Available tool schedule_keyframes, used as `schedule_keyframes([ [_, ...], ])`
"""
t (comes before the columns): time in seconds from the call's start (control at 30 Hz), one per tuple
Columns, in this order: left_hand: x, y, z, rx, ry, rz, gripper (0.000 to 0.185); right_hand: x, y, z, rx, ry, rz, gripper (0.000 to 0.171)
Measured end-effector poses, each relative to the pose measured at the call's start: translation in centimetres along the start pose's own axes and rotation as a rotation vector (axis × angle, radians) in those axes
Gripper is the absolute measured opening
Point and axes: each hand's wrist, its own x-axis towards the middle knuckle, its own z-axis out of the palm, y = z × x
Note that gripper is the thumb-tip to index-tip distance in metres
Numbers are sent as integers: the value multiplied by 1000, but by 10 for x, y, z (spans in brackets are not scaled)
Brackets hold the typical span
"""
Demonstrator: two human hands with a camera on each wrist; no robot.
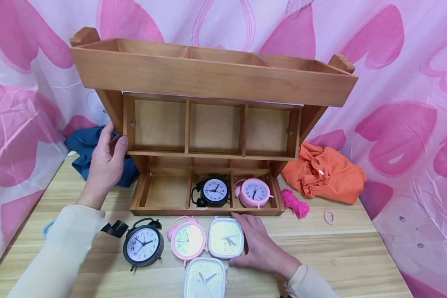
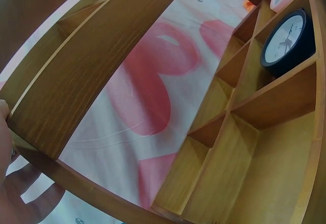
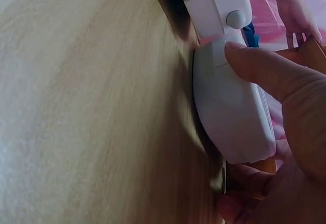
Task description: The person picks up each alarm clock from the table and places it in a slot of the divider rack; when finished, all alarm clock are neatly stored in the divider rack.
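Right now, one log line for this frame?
left hand: holds wooden organizer side | right hand: grips white square clock on table | bottom row: black clock, pink clock

Only hour numerals 1–12 on the black clock (image 1: 143, 245) dial.

Wooden table (image 1: 357, 256) bears clocks (image 1: 205, 244); organizer (image 1: 208, 124); cloths (image 1: 325, 174).

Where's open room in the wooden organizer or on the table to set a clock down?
Free: the bottom-left compartment, beside the black clock, and all three middle-row compartments. Bare table lies right of the right hand, below the pink ring. Crowded: the front strip where four clocks cluster, the right hand gripping the white square clock.
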Motion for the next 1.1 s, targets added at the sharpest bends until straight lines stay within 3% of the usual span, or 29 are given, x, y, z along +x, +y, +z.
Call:
schedule_keyframes([
  [0.4,1,0,1,4,-3,-13,55,-4,5,1,1,80,-58,106],
  [0.73,1,1,0,-1,-1,-6,55,-10,-7,-21,60,183,-111,105],
  [0.9,1,0,-1,1,2,-8,55,9,-23,-34,73,171,-144,105],
  [1.1,1,0,0,4,-5,-22,55,47,-39,-41,99,109,-156,102],
])
